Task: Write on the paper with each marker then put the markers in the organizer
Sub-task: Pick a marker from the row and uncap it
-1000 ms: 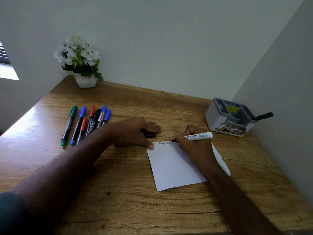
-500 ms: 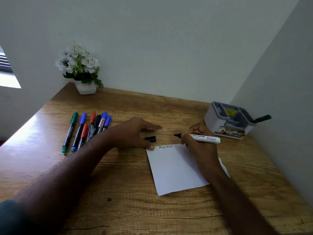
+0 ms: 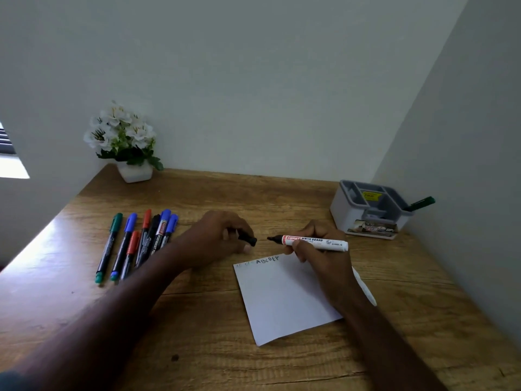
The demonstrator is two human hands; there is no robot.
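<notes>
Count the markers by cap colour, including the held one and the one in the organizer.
Green markers: 2, one in the organizer
Blue markers: 3
Red markers: 2
Black markers: 2, including the uncapped whiteboard marker in the right hand, cap in left hand
Total: 9

Wood-grain brown bench set in a corner of plain pale grey-white walls. Slatted window at far left, daylight glaring across bench's left edge. White-flowered plant in white pot at back left.
</notes>
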